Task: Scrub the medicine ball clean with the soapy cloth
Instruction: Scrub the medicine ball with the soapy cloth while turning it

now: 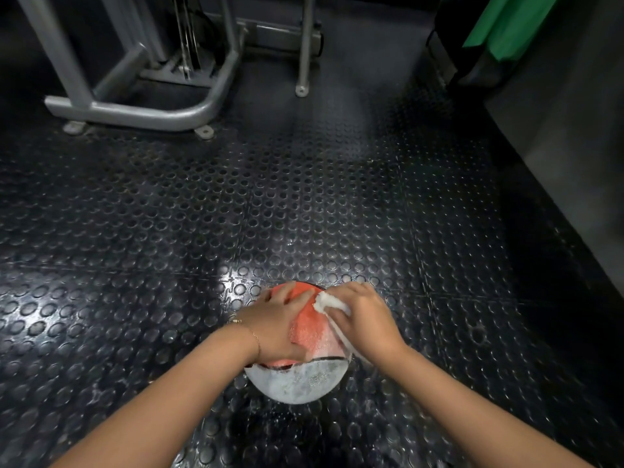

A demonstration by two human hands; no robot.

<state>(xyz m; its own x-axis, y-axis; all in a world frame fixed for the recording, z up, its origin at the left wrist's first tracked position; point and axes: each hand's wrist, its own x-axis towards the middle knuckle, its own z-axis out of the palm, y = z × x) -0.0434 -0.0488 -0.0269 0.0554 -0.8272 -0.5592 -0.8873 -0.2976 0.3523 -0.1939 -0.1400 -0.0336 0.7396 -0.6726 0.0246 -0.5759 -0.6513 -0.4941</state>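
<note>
Suds (297, 383) coat the lower, grey half of the medicine ball (309, 332), whose upper half is orange under a thin film of foam. The ball rests on the floor at six o'clock in the view, between the two forearms. The left hand (280, 320) lies over the ball's side from about nine to eleven o'clock, palm down, with its fingers straight and a little spread against the orange surface, holding nothing. The right hand (366, 319) covers the ball from one to three o'clock, its fingers curled round a white cloth (329, 303) and pressing it to the ball. A bunched corner of the cloth shows at the fingertips near the ball's twelve o'clock, and a strip of it trails out below the palm toward four o'clock. A thin bracelet (255, 336) circles the left wrist. The floor (152, 214) is black rubber with raised round studs, shiny around the ball and flecked with foam at five and seven o'clock. Well apart, at eleven o'clock, the grey tube frame (135, 111) of a gym machine stands on small flat feet, and a slim grey post (305, 45) rises at twelve o'clock. At one to two o'clock a green panel (506, 25) shows beside a dark wall (557, 130).
</note>
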